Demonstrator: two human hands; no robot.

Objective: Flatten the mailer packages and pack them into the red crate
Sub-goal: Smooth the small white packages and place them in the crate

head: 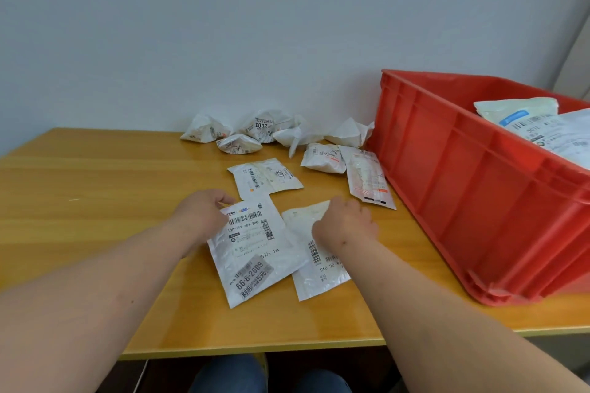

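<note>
Wooden table [95, 175]: front mailer [252, 252] pinched by left hand [201, 214]; second mailer [314, 252] gripped by right hand [346, 223]. Risk: overlapped mailers dragged together, slipping off edge.

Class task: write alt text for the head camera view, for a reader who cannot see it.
Two hands, left and right, each hold a flat white mailer on a wooden table. Crumpled mailers lie near the wall, and a red crate at right already holds some packages.
</note>
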